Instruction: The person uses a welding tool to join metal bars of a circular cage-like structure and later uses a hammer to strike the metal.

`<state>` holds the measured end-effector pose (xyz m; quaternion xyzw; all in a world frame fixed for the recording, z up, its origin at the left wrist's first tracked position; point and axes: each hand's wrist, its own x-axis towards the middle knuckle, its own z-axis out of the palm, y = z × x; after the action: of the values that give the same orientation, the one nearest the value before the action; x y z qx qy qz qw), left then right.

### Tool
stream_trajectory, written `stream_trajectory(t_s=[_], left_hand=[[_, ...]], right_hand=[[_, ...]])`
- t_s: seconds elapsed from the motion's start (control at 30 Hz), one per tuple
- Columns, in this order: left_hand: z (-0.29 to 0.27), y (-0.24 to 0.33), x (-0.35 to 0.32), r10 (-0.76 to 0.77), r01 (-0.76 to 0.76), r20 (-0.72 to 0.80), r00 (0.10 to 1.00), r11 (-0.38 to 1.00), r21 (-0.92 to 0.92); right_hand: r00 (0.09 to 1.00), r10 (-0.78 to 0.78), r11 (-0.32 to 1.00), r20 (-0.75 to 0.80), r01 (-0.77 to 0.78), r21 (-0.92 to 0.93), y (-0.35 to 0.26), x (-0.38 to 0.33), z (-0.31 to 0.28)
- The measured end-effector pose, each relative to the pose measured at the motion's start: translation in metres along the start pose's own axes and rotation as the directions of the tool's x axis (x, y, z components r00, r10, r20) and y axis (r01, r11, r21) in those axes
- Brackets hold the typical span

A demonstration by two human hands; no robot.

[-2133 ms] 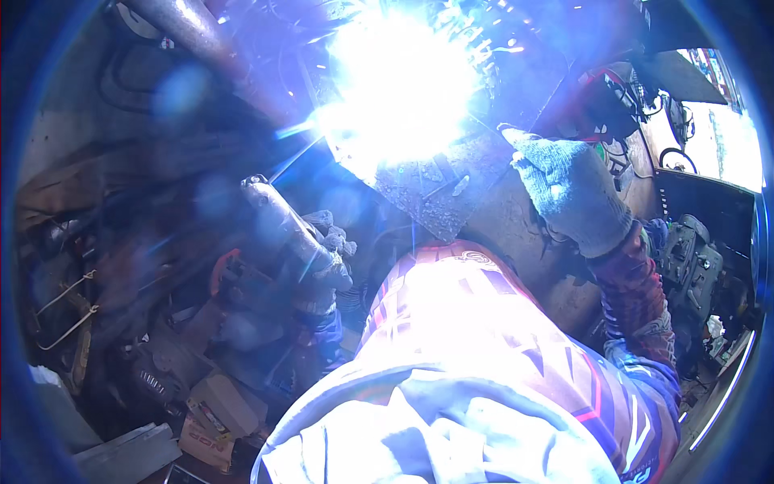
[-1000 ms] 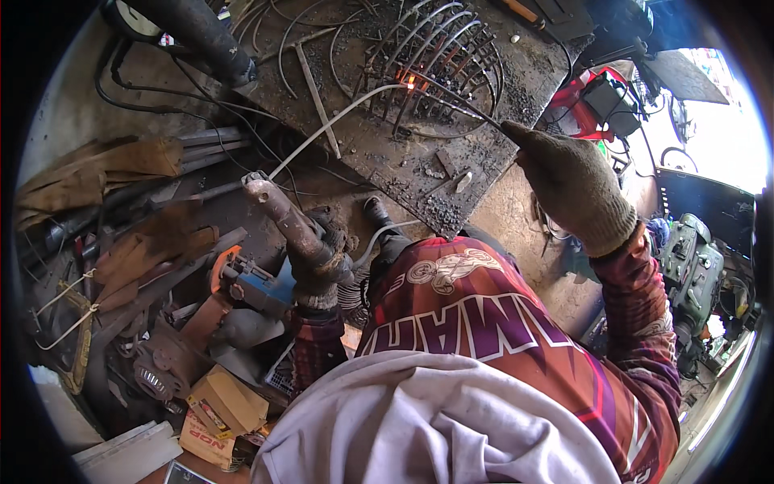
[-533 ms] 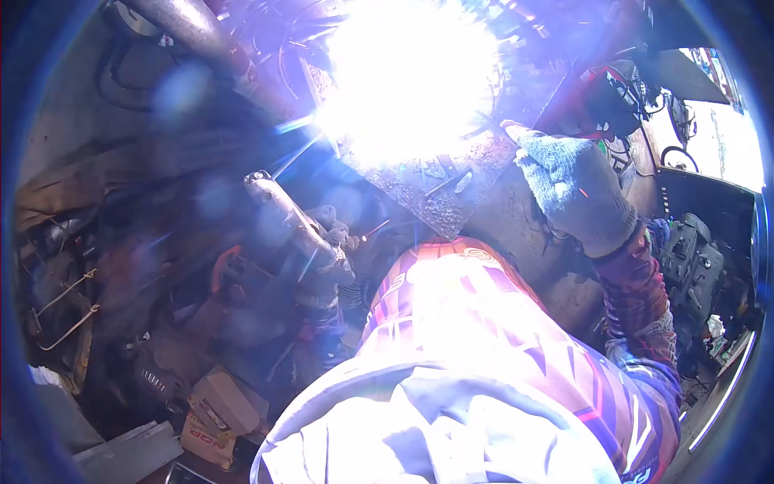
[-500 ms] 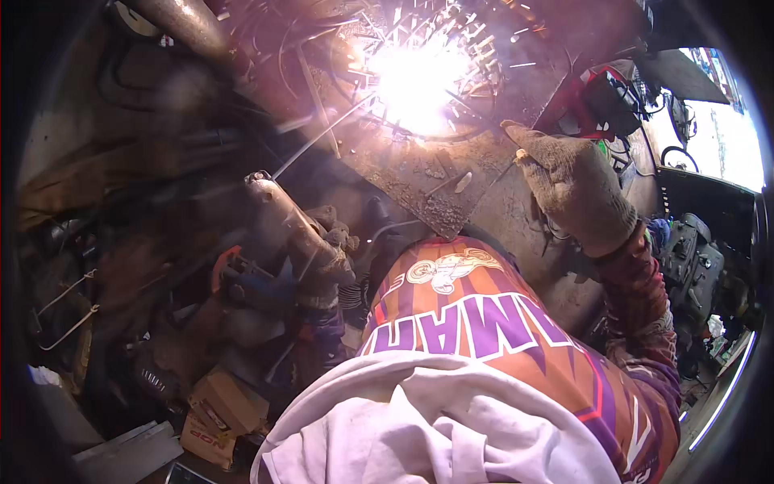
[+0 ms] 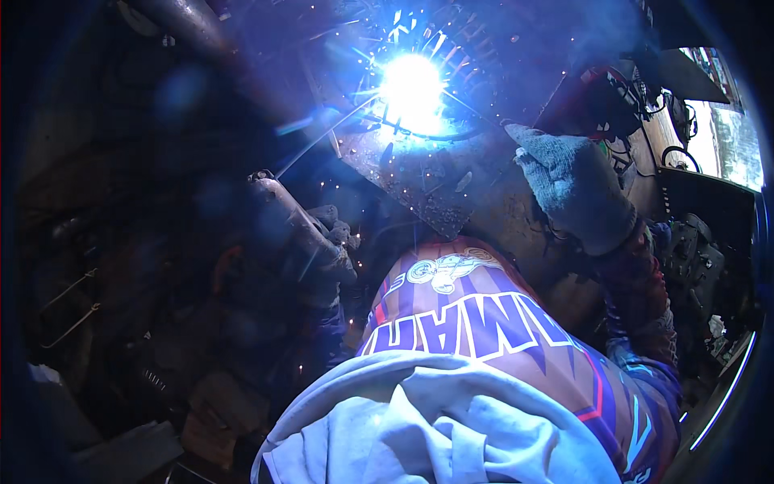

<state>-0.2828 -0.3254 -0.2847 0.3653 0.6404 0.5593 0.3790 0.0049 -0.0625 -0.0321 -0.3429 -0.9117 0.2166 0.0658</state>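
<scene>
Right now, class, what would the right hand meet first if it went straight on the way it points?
Past the thin rod it holds, the right hand probably meets the barred metal frame beside the bright glare first; depth there is unclear.

A blinding arc flares at top centre; left of centre, the gloved left hand grips a rod holder; right of centre, the gloved right hand pinches a thin rod.

Across your shirt run large, outlined block letters, upside down in this view. A smaller character stands beside the motorcycle print on it, and more lettering shows on your right side, cut by the view's lower edge.
</scene>
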Motion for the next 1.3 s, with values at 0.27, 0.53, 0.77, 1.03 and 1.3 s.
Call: stream_trajectory(t_s=[0.27, 0.53, 0.77, 1.03, 1.3], left_hand=[[-0.003, -0.005, -0.001, -0.006, 0.006, 0.007, 1.000, 1.000, 0.015], [-0.008, -0.006, -0.007, 0.010, -0.008, -0.035, 0.999, 0.998, 0.055], [0.002, -0.019, -0.008, 0.045, -0.040, -0.052, 0.998, 0.996, 0.081], [0.009, -0.023, -0.009, 0.078, -0.070, -0.067, 0.995, 0.991, 0.118], [0.011, -0.024, -0.005, 0.087, -0.078, -0.061, 0.994, 0.988, 0.135]], right_hand=[[0.998, 0.057, 0.988, 0.041, -0.051, -0.143, 0.001, -0.004, 0.000], [0.996, 0.080, 0.995, 0.042, -0.077, -0.068, 0.004, -0.002, 0.000], [0.994, 0.103, 0.989, 0.041, -0.098, -0.109, -0.001, -0.003, -0.001], [0.999, 0.043, 0.991, 0.033, -0.039, -0.128, 0.001, -0.004, 0.000], [0.990, 0.115, 0.981, 0.079, -0.100, -0.166, -0.003, -0.003, -0.004]])
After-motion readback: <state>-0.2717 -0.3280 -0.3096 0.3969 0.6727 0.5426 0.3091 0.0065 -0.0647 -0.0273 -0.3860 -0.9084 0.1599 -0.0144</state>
